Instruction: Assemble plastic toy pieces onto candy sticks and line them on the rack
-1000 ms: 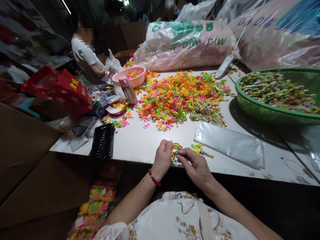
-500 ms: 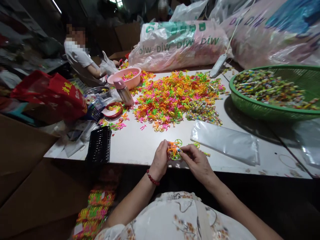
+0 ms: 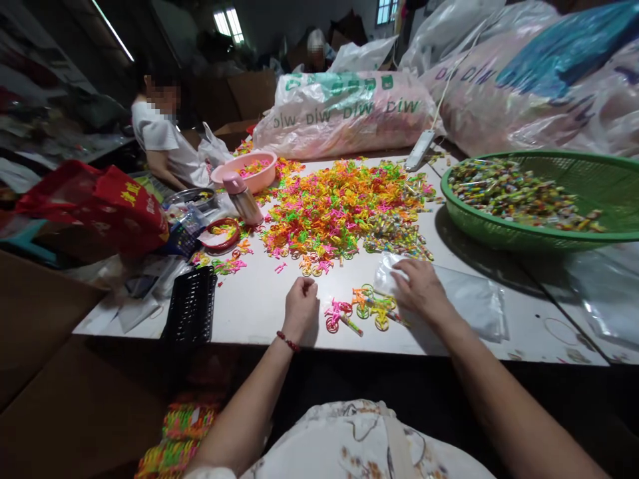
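Note:
My left hand (image 3: 301, 301) rests over the table's front part with its fingers curled in and nothing visible in them. At the left end of a stack of clear plastic bags (image 3: 466, 293), the fingers of my right hand (image 3: 422, 287) are bent onto the film and pinch it; their tips are partly hidden. Between my hands lie a pink and red toy bicycle (image 3: 335, 315), an orange and green toy bicycle (image 3: 363, 301) and a yellow toy bicycle (image 3: 382, 314), with slim candy-filled tubes (image 3: 352, 324) by them.
Beyond my hands spreads a heap of bright plastic toy parts (image 3: 329, 206), with candy tubes (image 3: 399, 233) at its right. A green basket (image 3: 524, 229) stands right; a pink basin (image 3: 272, 174), a flask (image 3: 244, 199) and a black rack (image 3: 190, 303) are left. A co-worker (image 3: 160, 136) sits back left.
The orange and green toy bicycle has left my hands and lies on the table. My left hand has drawn left; my right hand has moved right onto the plastic bags.

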Demonstrator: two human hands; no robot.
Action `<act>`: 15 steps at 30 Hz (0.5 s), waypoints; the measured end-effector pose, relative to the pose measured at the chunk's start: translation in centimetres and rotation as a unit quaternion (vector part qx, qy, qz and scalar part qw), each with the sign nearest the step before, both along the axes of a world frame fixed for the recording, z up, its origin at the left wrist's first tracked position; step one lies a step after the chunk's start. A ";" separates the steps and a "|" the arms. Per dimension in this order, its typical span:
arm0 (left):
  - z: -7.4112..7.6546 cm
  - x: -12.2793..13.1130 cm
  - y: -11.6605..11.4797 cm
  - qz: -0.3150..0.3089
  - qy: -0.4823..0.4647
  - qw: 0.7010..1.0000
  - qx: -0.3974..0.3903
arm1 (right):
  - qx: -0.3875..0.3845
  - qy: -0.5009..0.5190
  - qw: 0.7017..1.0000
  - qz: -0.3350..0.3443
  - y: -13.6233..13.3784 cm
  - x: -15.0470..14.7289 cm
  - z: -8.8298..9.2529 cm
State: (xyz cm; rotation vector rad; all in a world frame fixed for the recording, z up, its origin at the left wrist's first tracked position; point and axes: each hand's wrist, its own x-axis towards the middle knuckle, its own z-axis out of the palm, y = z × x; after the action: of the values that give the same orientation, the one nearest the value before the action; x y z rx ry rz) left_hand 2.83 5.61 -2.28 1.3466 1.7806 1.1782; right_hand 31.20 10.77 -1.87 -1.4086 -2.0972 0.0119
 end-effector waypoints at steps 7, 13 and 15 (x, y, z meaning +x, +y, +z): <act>-0.1 -1.3 5.9 -0.011 0.195 0.980 0.029 | -0.071 -0.142 0.979 -0.126 8.2 2.4 -1.1; -0.5 -2.8 6.3 0.000 0.221 0.975 -0.028 | -0.092 -0.147 0.973 -0.152 8.3 1.2 0.0; -0.6 -3.7 5.5 0.014 0.209 0.977 -0.045 | -0.075 -0.090 0.983 -0.141 7.1 0.5 0.8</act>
State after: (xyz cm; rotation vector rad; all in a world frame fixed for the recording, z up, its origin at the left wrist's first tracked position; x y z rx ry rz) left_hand -0.90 11.11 -2.89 1.6068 2.1186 0.8580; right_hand 31.71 17.84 -1.11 -1.8492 -2.0532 -0.0744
